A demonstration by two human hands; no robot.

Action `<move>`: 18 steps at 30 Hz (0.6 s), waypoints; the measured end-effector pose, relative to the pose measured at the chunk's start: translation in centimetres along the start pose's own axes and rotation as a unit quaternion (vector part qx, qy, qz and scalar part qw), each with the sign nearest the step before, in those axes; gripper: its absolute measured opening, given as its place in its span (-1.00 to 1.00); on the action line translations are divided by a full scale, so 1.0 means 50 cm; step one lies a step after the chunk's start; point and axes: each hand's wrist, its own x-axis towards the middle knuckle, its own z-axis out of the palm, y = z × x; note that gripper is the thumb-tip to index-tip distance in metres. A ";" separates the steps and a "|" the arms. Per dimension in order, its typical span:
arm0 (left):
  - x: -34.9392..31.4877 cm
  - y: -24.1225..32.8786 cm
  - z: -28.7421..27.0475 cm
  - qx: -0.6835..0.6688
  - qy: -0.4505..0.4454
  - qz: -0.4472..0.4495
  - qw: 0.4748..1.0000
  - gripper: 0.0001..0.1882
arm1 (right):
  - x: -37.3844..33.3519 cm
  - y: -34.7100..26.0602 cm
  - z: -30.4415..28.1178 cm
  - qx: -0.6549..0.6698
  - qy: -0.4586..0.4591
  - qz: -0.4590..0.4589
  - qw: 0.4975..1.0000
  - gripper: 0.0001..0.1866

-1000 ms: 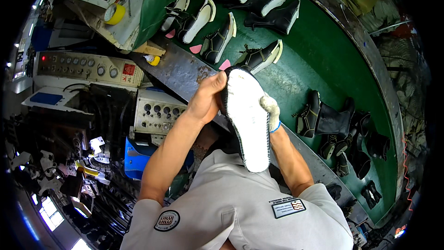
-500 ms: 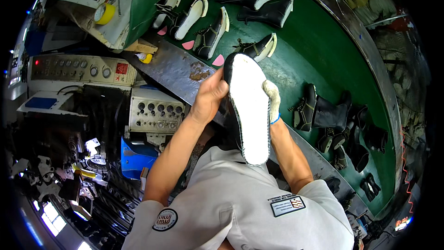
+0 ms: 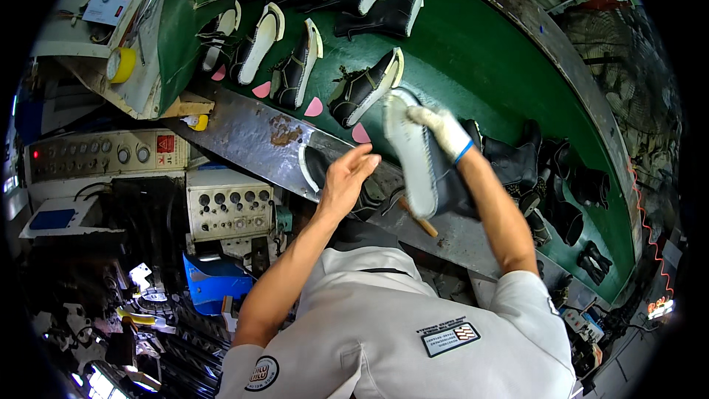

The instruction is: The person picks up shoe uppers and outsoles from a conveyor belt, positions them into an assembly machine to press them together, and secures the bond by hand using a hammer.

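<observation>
My right hand (image 3: 443,133), in a white glove with a blue cuff edge, grips a black boot (image 3: 415,166) near its upper end. The boot is tilted, its pale sole turned toward me and slightly blurred. My bare left hand (image 3: 350,179) is apart from the boot, fingers stretched out and nothing seen in them. Its fingertips are just below a pink half-round piece (image 3: 361,133) at the bench edge. Behind the left wrist lies a dark shoe piece with a white rim (image 3: 309,170), partly hidden. A wooden handle (image 3: 419,217) lies below the boot.
Black shoes with white soles (image 3: 299,66) stand in rows on the green bench top (image 3: 473,52). More dark boots (image 3: 517,155) lie at the right. A metal ledge (image 3: 244,129) runs along the near edge. Control panels (image 3: 230,207) and a yellow tape roll (image 3: 121,65) are at left.
My left hand has let go of the boot. The right hand has swung the boot to the right and tilted it. The whole view has shifted, with the bench shoes now further left.
</observation>
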 end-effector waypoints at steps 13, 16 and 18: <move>-0.135 -0.067 -0.162 0.017 0.171 -0.070 0.983 -0.71 | 0.290 0.190 0.136 -0.499 -0.011 0.077 0.863 -0.40; -0.167 -0.092 -0.197 0.007 0.212 -0.073 0.974 -0.72 | 0.283 0.236 0.246 -0.510 0.033 0.062 0.857 -0.56; -0.183 -0.104 -0.210 0.008 0.239 -0.073 0.968 -0.73 | 0.288 0.280 0.281 -0.518 0.072 0.030 0.852 -0.65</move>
